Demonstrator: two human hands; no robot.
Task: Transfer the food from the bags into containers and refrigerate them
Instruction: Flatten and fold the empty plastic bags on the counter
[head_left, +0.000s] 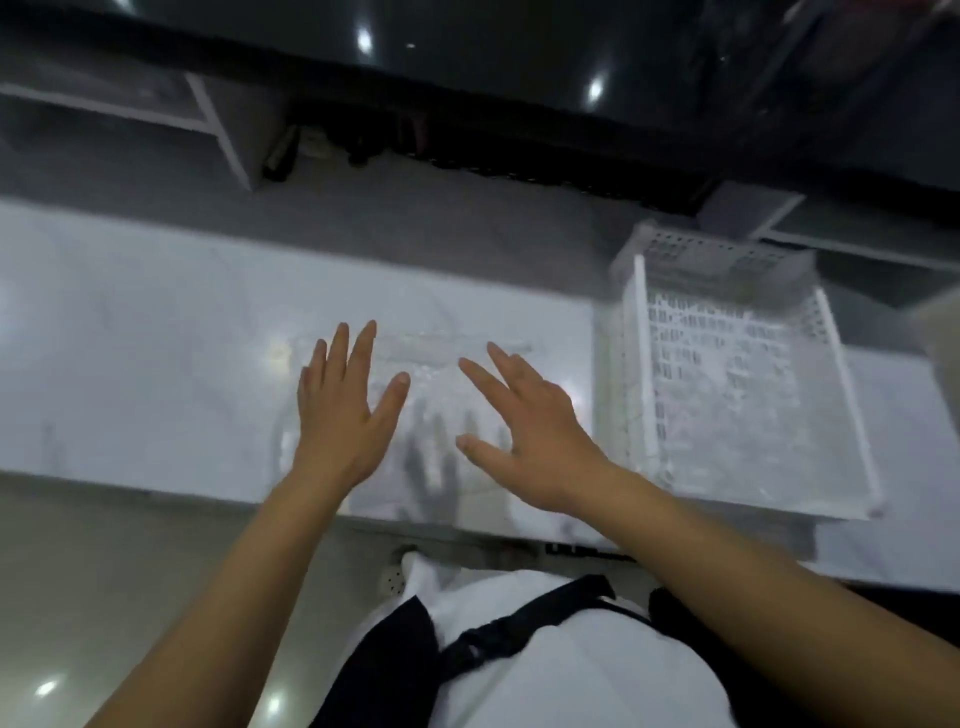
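Note:
My left hand (345, 410) and my right hand (524, 431) hover side by side over the white marble counter (156, 353), palms down, fingers spread, holding nothing. Beneath and between them lies a clear plastic thing (431, 374), blurred, either a bag or a container lid; I cannot tell which. A white perforated plastic basket (737, 364) stands on the counter just right of my right hand; what is in it looks like clear plastic, blurred.
Behind the counter runs a dark glossy surface (519, 67) with light reflections. A white shelf unit (218, 130) stands at the back left. The counter's front edge runs just below my wrists, with pale floor (104, 597) at lower left.

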